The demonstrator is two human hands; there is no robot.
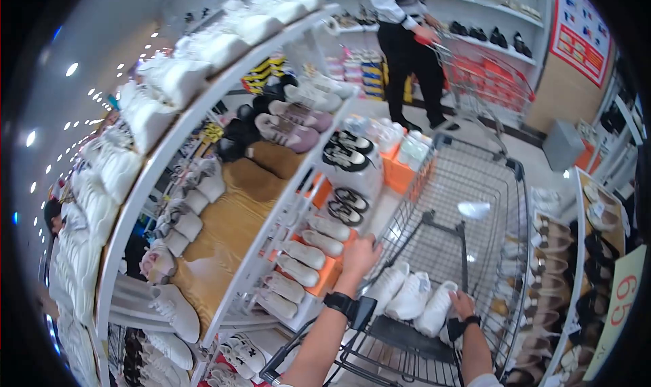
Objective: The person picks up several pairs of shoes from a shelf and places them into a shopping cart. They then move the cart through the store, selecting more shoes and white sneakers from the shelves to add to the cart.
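Note:
A wire shopping cart stands in front of me, with several white sneakers in a row in its near end. My right hand is inside the cart, its fingers curled at the rightmost white sneaker. Over the cart's left side reaches my left hand, beside the low shelf of pale shoes. It appears to hold nothing, with the fingers loosely extended and partly hidden. Each wrist wears a black band.
A tilted rack of white sneakers and other shoes rises on the left. More shoes line the right. Ahead, a person stands at another cart. A grey bin stands by the far right wall.

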